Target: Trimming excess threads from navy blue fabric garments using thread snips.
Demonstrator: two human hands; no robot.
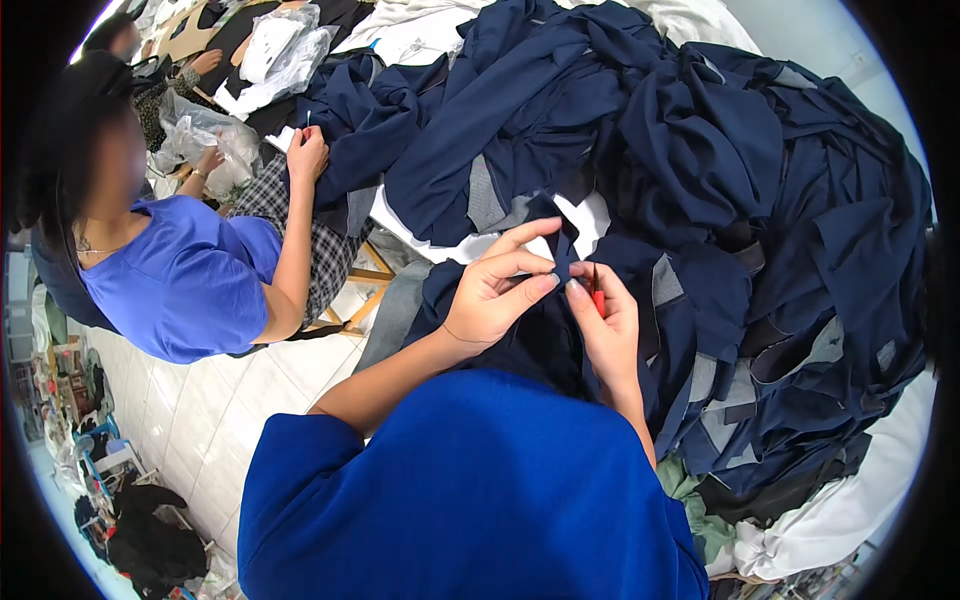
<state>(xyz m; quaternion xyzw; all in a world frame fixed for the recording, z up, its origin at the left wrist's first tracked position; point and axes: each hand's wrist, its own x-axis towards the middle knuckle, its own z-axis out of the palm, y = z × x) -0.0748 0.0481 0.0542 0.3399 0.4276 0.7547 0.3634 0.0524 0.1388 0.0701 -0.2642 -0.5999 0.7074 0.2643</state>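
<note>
My left hand pinches a narrow navy fabric strip between thumb and index finger, its other fingers lifted and bent. Close beside it, my right hand is closed with thumb and fingertips at the same strip. A small red-handled tool with a thin dark tip, which looks like thread snips, sits within the right hand's fingers. Dark navy cloth hangs below both hands toward my lap. In front lies a big heap of navy garments with grey inner patches.
At my left a person in a violet top sits, one hand on the navy cloth. Farther back are another person's hand and clear plastic bags. A wooden stool stands on the tiled floor. White cloth lies at the right.
</note>
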